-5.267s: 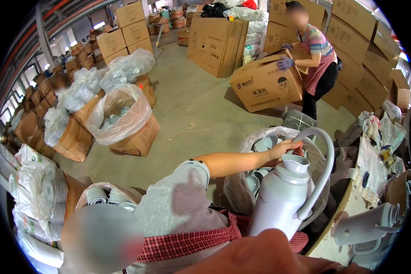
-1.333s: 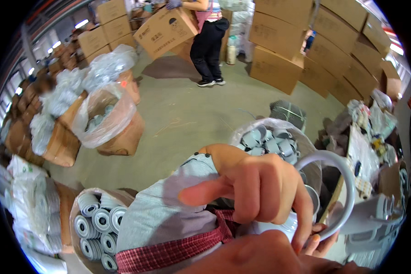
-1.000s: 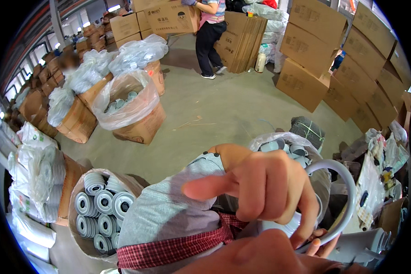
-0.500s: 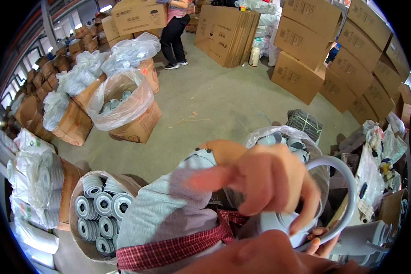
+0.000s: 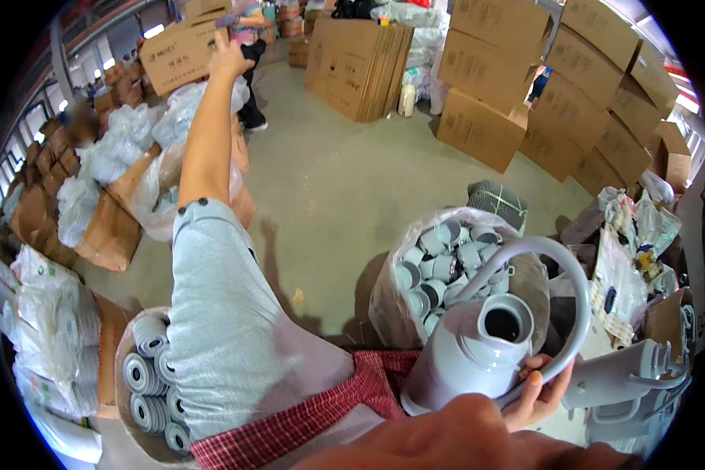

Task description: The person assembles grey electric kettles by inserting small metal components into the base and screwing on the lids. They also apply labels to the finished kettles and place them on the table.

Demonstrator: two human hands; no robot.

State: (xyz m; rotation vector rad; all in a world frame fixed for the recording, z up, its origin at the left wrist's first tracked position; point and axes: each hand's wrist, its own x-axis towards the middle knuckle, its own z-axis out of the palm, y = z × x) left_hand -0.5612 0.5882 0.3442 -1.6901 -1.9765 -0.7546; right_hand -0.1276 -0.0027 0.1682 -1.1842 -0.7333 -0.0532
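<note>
The right hand [image 5: 542, 392] has its fingers curled against the side of the pale grey flask [image 5: 466, 364], at the lower end of its big arched handle [image 5: 580, 305]. The flask leans in front of the person's chest, its dark mouth open upward, just before a bag-lined container [image 5: 388, 309] of grey parts [image 5: 444, 268]. The left hand [image 5: 229, 61] is stretched far out at upper left, at least two fingers apart; I cannot tell how the others lie. Behind it, a brown carton [image 5: 172, 61] beside a co-worker [image 5: 251, 106] bears dark printed characters. Flattened cardboard [image 5: 341, 70] and stacked cartons [image 5: 489, 47] also carry print, and a white sack [image 5: 43, 268] shows green lettering, blurred.
</note>
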